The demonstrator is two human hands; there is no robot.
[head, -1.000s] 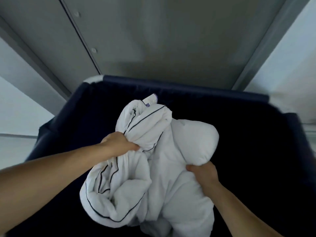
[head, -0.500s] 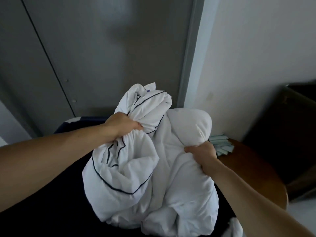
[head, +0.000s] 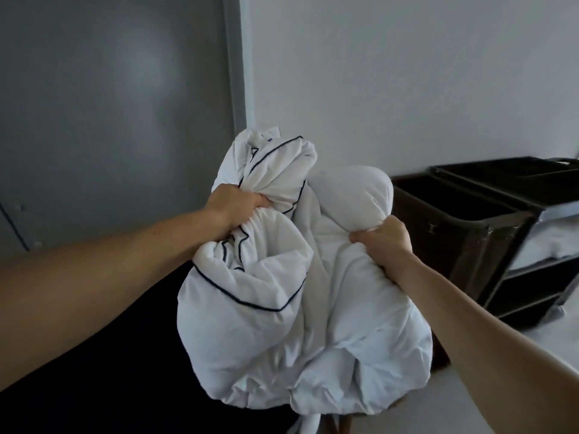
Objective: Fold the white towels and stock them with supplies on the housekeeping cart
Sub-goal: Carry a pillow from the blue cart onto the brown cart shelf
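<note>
Left hand (head: 233, 208), right hand (head: 383, 242) around linen (head: 282, 308)

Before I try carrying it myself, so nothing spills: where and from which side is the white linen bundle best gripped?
At its two gathered necks near the top, one from each side, as the left hand and right hand grip. The white linen bundle hangs slack and bulges below, so bunched cloth likely holds firmest.

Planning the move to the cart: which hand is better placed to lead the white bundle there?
Right, probably. The right hand grips the white bundle on the side nearest the housekeeping cart; the left hand grips its far side.
</note>
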